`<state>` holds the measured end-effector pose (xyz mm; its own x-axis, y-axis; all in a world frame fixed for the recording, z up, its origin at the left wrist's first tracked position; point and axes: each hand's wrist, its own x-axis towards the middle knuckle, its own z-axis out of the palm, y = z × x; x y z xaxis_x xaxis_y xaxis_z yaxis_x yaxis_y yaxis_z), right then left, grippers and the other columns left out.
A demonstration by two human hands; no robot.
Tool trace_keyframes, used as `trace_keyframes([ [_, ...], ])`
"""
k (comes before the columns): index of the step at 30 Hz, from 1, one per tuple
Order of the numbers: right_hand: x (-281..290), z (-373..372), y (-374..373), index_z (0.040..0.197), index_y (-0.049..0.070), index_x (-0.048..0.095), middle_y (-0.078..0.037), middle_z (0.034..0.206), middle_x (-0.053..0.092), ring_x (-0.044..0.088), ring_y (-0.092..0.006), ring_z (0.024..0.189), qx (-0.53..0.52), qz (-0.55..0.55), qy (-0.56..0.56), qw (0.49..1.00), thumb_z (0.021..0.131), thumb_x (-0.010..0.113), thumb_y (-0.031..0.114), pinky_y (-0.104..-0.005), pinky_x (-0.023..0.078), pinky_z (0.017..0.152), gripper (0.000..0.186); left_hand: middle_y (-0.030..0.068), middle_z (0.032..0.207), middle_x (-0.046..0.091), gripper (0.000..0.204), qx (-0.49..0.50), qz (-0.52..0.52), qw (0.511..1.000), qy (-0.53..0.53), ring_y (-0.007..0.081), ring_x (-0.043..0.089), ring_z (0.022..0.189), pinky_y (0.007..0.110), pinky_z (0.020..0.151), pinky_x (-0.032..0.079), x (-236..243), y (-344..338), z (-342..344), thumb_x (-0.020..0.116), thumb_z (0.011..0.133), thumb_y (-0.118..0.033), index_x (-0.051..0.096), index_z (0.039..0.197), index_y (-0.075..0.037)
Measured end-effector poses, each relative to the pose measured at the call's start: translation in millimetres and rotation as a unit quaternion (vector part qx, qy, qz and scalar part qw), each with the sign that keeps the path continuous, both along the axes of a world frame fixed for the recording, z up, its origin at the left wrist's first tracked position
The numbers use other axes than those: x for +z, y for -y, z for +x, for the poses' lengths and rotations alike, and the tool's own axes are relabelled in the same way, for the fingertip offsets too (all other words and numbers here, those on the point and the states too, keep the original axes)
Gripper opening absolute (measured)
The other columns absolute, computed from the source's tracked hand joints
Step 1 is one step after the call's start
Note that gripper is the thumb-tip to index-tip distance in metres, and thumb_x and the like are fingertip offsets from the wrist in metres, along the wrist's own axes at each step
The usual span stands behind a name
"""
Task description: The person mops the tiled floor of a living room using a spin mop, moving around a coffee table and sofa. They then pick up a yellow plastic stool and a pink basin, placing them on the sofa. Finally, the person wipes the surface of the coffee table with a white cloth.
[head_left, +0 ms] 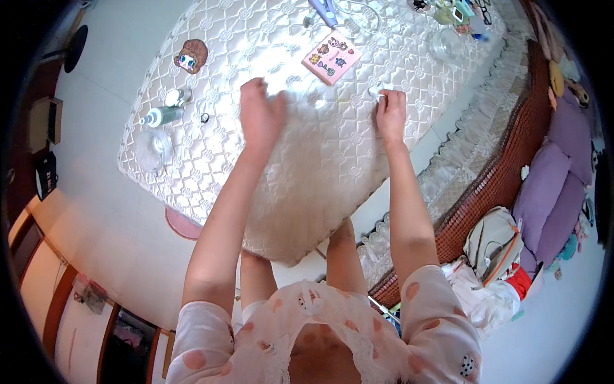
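My right hand (391,117) pinches a small white crumpled piece (377,90) just above the quilted table cover (332,153). It looks like tissue, but most of it is behind the fingertips. To the left, my left hand (261,114) hovers over the cover, slightly smeared by motion. Its thumb stands apart from the fingers and nothing shows between them. Between and beyond both hands lies a pink square box (331,56) with cartoon stickers on top.
A lilac appliance (324,11) with a cord lies at the far edge. On the left are a doll-head-shaped item (191,56), a pump bottle (161,116), a small dark ring (204,118) and a clear bowl (153,151). Another clear container (449,47) stands far right, near a sofa with purple cushions (543,179).
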<state>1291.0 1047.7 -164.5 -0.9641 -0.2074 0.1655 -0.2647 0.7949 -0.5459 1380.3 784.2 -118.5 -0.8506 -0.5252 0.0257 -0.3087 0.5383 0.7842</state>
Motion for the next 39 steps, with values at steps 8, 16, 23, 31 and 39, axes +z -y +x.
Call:
trace_keyframes([
  [8,-20,3,12,0.093,0.006,0.053,-0.014,0.092,0.048,0.049,-0.0311,0.087,-0.022,0.074,-0.043,0.996,0.077,0.051,0.005,-0.0395,0.041,0.073,0.016,0.0165,0.107,0.049,0.08,-0.103,-0.136,0.982,0.086,0.0313,0.047,0.099,0.039,0.083,0.04,-17,-61,-97,0.077,0.056,-0.032,0.039,0.117,0.003],
  [16,-24,1,7,0.093,0.006,0.053,-0.014,0.092,0.047,0.049,-0.0304,0.088,-0.034,0.096,-0.04,0.994,0.075,0.053,0.005,-0.039,0.042,0.072,0.018,0.0167,0.102,0.05,0.078,-0.069,-0.074,0.988,0.118,0.0302,0.049,0.093,0.039,0.076,0.041,-7,-47,-80,0.076,0.051,-0.023,0.04,0.116,0.001],
  [23,-26,0,9,0.095,0.007,0.053,-0.014,0.093,0.047,0.049,-0.031,0.087,-0.02,0.093,-0.063,0.993,0.074,0.054,0.005,-0.0392,0.043,0.072,0.021,0.0235,0.106,0.048,0.084,0.091,-0.232,0.958,0.139,0.036,0.046,0.098,0.043,0.086,0.036,-12,73,-35,0.07,0.059,-0.034,0.032,0.121,0.009],
  [31,-25,0,3,0.093,0.005,0.053,-0.014,0.092,0.048,0.049,-0.0313,0.085,-0.033,0.093,-0.062,0.993,0.077,0.051,0.004,-0.0393,0.042,0.071,0.017,0.0142,0.102,0.051,0.037,-0.12,-0.181,0.975,0.052,0.0313,0.045,0.097,0.04,0.083,0.034,-30,27,34,0.064,0.072,-0.018,0.051,0.103,-0.002],
  [39,40,-42,162,0.087,0.003,0.055,-0.013,0.082,0.051,0.051,-0.0308,0.078,0.207,-0.074,0.012,0.975,0.08,0.052,0.003,-0.0353,0.042,0.066,0.008,0.0136,0.106,0.05,0.035,-0.112,-0.139,0.983,0.036,0.0309,0.045,0.098,0.04,0.085,0.033,-66,54,43,0.062,0.072,-0.016,0.05,0.102,-0.003],
])
